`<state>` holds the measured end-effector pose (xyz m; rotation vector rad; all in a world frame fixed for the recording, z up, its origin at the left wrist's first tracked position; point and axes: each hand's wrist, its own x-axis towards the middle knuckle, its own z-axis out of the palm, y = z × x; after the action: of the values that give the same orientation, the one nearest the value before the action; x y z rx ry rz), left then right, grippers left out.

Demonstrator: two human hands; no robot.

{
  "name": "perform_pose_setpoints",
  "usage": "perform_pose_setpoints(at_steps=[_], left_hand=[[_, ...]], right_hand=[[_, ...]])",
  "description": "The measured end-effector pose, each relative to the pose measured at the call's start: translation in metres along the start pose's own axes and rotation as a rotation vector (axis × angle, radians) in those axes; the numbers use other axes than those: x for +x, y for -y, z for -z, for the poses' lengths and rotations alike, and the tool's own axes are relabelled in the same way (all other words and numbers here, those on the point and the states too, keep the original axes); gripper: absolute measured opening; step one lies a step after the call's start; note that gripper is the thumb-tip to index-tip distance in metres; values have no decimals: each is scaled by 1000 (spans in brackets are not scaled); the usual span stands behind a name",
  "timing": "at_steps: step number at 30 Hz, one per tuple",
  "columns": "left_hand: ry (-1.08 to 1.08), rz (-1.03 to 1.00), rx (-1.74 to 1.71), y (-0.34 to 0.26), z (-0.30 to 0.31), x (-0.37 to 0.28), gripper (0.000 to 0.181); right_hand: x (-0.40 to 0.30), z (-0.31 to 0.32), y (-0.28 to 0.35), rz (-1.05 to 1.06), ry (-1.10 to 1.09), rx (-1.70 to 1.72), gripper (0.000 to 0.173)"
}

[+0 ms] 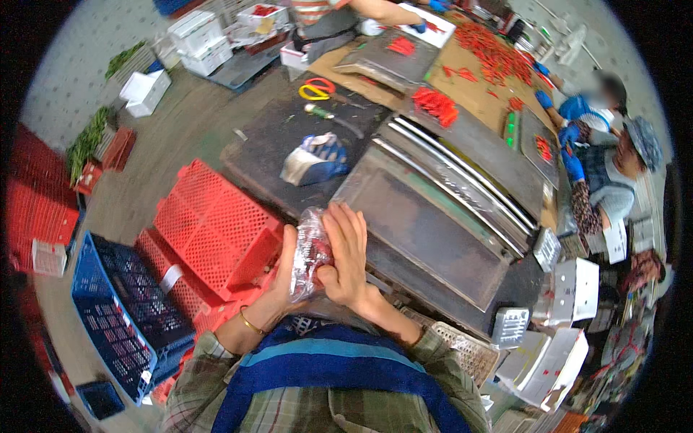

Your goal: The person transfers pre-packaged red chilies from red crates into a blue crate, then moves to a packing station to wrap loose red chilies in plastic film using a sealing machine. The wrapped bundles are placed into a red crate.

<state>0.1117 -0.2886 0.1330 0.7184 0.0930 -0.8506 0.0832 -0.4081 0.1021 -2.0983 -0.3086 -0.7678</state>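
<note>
Between my two palms is a pack wrapped in shiny clear film (307,257), with something dark red showing through it. My left hand (282,284) supports its left side, thumb upright along the edge. On the other side my right hand (346,260) presses flat against the film, fingers extended and thumb bent over the front. The pack is held in front of my apron, by the near corner of a film-wrapping machine with a flat plate (427,216). A blue and white work glove (316,159) lies on the dark tabletop (254,146) beyond.
A sickle-like knife (335,120) and scissors with red and yellow handles (318,89) lie farther back. Red perforated crates (216,227) and a blue crate (122,319) stand left. Red chilli peppers (487,48) cover the far table, where gloved co-workers (606,168) work. Foam boxes (541,368) stand right.
</note>
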Motion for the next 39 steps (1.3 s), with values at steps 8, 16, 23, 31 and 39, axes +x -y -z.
perform_pose_setpoints(at_steps=[8, 16, 23, 31, 39], left_hand=[[-343, -425, 279, -28, 108, -3, 67], [-643, -307, 326, -53, 218, -70, 52], [-218, -48, 616, -62, 257, -79, 32], [-825, -444, -33, -2, 405, -94, 17], [-1247, -266, -47, 31, 567, -82, 20]], right_hand=[[0, -81, 43, -137, 383, 186, 76], [13, -121, 14, -1006, 386, 1108, 57], [-8, -159, -7, -965, 912, 886, 61], [-40, -126, -35, -1231, 542, 896, 62], [-78, -84, -28, -1361, 425, 768, 48]])
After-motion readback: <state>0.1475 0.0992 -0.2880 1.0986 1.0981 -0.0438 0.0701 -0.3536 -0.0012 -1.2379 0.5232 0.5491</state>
